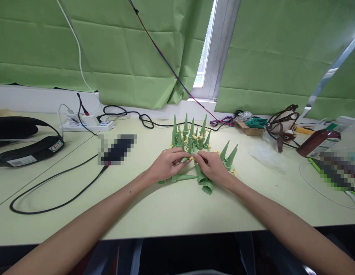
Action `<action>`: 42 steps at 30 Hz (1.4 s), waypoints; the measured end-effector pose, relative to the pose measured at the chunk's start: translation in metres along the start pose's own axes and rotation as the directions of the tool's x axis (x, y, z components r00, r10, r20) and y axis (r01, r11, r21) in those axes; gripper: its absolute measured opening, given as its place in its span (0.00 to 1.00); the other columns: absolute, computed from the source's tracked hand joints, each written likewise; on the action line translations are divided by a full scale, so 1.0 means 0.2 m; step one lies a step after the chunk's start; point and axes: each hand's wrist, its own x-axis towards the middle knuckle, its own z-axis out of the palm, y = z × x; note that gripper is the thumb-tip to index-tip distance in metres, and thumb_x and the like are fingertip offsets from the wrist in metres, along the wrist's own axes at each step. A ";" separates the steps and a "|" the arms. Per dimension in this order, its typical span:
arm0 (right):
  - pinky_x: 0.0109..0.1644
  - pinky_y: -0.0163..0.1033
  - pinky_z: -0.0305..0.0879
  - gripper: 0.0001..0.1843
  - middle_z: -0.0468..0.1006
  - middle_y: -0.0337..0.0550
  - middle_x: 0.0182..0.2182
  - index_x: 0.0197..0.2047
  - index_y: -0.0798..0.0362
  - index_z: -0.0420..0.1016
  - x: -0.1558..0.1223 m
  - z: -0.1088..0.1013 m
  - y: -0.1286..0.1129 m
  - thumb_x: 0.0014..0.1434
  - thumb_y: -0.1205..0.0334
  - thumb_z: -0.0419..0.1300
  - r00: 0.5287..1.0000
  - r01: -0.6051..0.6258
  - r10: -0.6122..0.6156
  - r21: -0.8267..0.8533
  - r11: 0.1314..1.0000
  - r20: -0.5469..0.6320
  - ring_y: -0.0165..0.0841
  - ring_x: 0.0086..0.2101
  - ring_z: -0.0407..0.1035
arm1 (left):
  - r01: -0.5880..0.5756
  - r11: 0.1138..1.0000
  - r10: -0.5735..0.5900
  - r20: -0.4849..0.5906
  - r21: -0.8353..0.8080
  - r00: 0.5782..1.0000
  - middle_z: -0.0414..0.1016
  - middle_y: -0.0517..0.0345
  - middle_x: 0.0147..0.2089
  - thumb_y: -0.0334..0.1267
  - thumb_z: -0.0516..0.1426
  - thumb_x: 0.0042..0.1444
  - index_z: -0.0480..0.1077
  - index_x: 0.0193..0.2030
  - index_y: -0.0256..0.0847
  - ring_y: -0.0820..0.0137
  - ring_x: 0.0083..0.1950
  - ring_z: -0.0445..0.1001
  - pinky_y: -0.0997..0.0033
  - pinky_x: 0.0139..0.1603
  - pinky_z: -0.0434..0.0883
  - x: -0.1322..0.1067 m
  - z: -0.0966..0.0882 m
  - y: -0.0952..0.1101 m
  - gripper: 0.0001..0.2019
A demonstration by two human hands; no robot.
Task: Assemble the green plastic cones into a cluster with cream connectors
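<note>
My left hand (167,163) and my right hand (212,164) meet fingertip to fingertip over the table. Both are closed in a pinch on a green plastic watering spike with a small yellow valve (191,158) at it; my fingers hide much of the parts. Just behind my hands, several green watering spikes (186,124) stand points up, with yellow valves on their sides. Two more upright spikes (230,157) are beyond my right hand. Nearer me, loose green spikes (186,177) lie on their sides, one showing its open threaded end (207,188).
On the left of the table (154,214) are a blurred phone-like device (117,149) on a black cable, a black headset-like object (28,152) and a power strip (88,124). To the right lie clear plastic wrap (266,156), a brown bottle (319,142) and a cardboard box (249,129).
</note>
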 end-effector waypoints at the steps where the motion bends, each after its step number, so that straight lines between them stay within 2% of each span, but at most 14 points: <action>1: 0.29 0.35 0.52 0.23 0.63 0.34 0.18 0.24 0.53 0.61 0.00 0.00 0.00 0.71 0.54 0.48 1.000 -0.003 0.003 0.007 1.000 0.003 0.26 0.21 0.56 | -0.001 1.000 0.001 0.003 0.001 1.000 0.69 0.60 0.29 0.38 0.57 0.63 0.77 0.45 0.40 0.76 0.27 0.64 0.77 0.27 0.61 0.00 0.00 0.00 0.09; 6: 0.29 0.35 0.52 0.24 0.63 0.34 0.18 0.23 0.53 0.59 0.00 0.00 -0.01 0.71 0.54 0.48 1.000 -0.022 0.022 0.003 1.000 -0.002 0.26 0.21 0.55 | -0.005 1.000 0.005 -0.004 -0.010 1.000 0.69 0.60 0.28 0.37 0.57 0.63 0.77 0.45 0.39 0.76 0.27 0.63 0.77 0.27 0.61 0.00 0.00 -0.01 0.09; 12: 0.31 0.34 0.55 0.13 0.68 0.34 0.23 0.34 0.52 0.68 0.00 -0.02 -0.04 0.70 0.56 0.51 0.999 -0.031 0.031 0.057 0.998 -0.012 0.27 0.23 0.58 | 0.007 1.000 -0.007 -0.028 -0.004 1.000 0.70 0.60 0.29 0.36 0.57 0.63 0.77 0.44 0.39 0.76 0.27 0.63 0.76 0.28 0.62 0.00 0.00 -0.01 0.08; 15: 0.31 0.34 0.55 0.13 0.67 0.34 0.24 0.34 0.52 0.66 0.00 -0.02 -0.04 0.70 0.58 0.51 1.000 -0.010 0.010 0.064 0.998 0.002 0.27 0.24 0.59 | 0.004 1.000 -0.004 -0.034 -0.001 0.999 0.69 0.60 0.28 0.36 0.58 0.62 0.77 0.43 0.38 0.76 0.26 0.63 0.76 0.28 0.62 0.00 0.00 -0.01 0.07; 22: 0.29 0.35 0.52 0.19 0.61 0.33 0.20 0.27 0.52 0.59 0.00 -0.01 -0.01 0.70 0.56 0.49 1.000 -0.009 0.009 0.004 1.000 0.001 0.27 0.22 0.55 | -0.017 1.000 0.017 -0.022 0.004 1.000 0.68 0.61 0.28 0.37 0.57 0.63 0.77 0.45 0.40 0.76 0.26 0.63 0.77 0.27 0.61 0.00 0.00 0.00 0.08; 29: 0.31 0.36 0.54 0.25 0.66 0.35 0.18 0.24 0.52 0.62 0.00 0.01 0.00 0.72 0.53 0.46 0.999 -0.029 0.028 0.027 0.999 0.036 0.27 0.21 0.59 | -0.020 1.000 0.020 -0.005 0.004 1.000 0.68 0.60 0.28 0.38 0.56 0.63 0.77 0.44 0.39 0.76 0.26 0.62 0.77 0.26 0.61 0.00 0.01 0.00 0.09; 32: 0.30 0.36 0.53 0.25 0.66 0.35 0.19 0.24 0.52 0.61 0.00 0.00 -0.01 0.72 0.53 0.46 0.999 -0.033 0.033 0.007 0.999 0.010 0.27 0.21 0.58 | -0.020 1.000 0.020 -0.020 0.002 1.000 0.68 0.60 0.28 0.38 0.57 0.63 0.77 0.44 0.39 0.76 0.26 0.62 0.77 0.26 0.61 0.00 0.00 0.00 0.08; 35: 0.30 0.36 0.54 0.21 0.66 0.34 0.21 0.28 0.52 0.64 0.00 -0.01 -0.02 0.71 0.52 0.47 0.999 -0.048 0.048 0.018 0.999 -0.019 0.28 0.22 0.58 | -0.017 1.000 0.017 -0.047 -0.001 0.999 0.69 0.60 0.28 0.37 0.58 0.63 0.77 0.43 0.38 0.76 0.26 0.63 0.76 0.27 0.61 0.00 0.00 -0.01 0.08; 38: 0.30 0.35 0.55 0.15 0.66 0.33 0.22 0.37 0.52 0.68 -0.01 -0.02 -0.03 0.71 0.53 0.49 0.998 -0.068 0.067 0.069 0.995 0.006 0.28 0.22 0.59 | 0.002 1.000 -0.001 -0.064 0.010 0.998 0.69 0.61 0.28 0.36 0.58 0.62 0.76 0.43 0.39 0.76 0.26 0.63 0.76 0.28 0.62 0.00 0.00 -0.01 0.07; 42: 0.29 0.35 0.53 0.10 0.64 0.32 0.21 0.43 0.52 0.68 -0.01 -0.02 -0.04 0.70 0.55 0.51 0.999 -0.049 0.046 0.096 0.994 0.027 0.28 0.22 0.58 | 0.009 1.000 -0.007 -0.065 0.019 0.998 0.69 0.60 0.28 0.37 0.58 0.62 0.76 0.43 0.39 0.76 0.25 0.63 0.76 0.28 0.62 0.01 0.00 -0.01 0.07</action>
